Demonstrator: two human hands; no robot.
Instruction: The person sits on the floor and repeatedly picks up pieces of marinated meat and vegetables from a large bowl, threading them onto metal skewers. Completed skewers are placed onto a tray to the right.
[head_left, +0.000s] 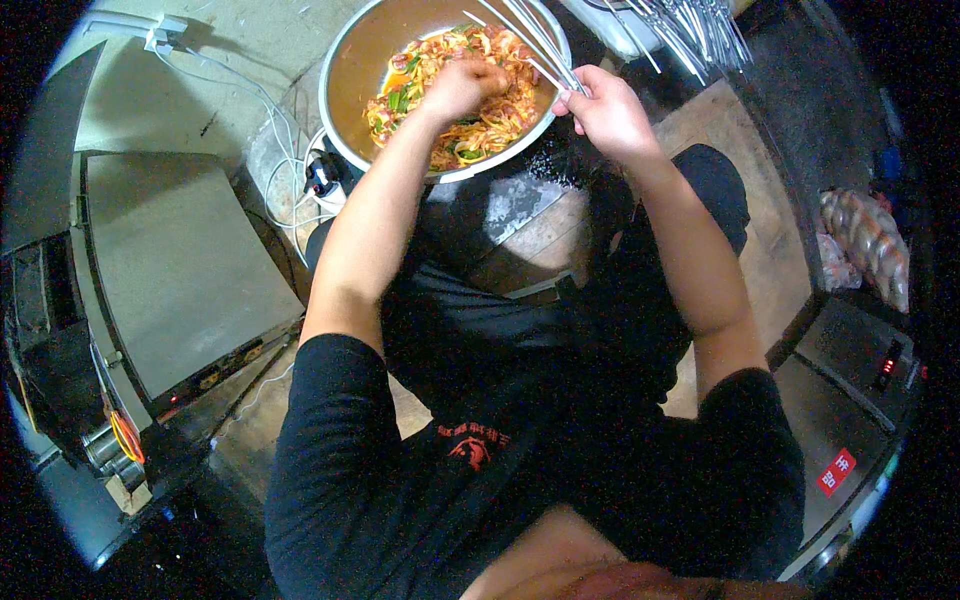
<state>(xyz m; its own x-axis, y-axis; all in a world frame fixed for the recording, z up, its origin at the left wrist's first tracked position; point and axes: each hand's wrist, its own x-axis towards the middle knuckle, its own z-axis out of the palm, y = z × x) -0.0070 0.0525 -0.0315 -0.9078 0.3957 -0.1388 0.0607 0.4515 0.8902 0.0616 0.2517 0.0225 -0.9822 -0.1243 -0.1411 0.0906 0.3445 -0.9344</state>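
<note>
My left hand (461, 86) is down in a large metal bowl (442, 178), its fingers among the food. That food (495, 124) is a reddish, sauced mix of what look like meat pieces and pale strips, with green vegetable bits. The fingertips are partly hidden, so whether they pinch a piece is unclear. Over the bowl's right rim, my right hand (607, 109) grips several thin metal skewers (544, 45) near their lower ends; they slant up to the left across the bowl. No food shows on them.
More metal skewers (686, 34) lie in a pile at upper right, beside a clear plastic bag (626, 34). White cables (281, 142) and a black plug (322, 176) sit left of the bowl. A metal-topped cabinet (180, 262) stands left. At right are a bagged item (866, 240) and an appliance with a red display (855, 375).
</note>
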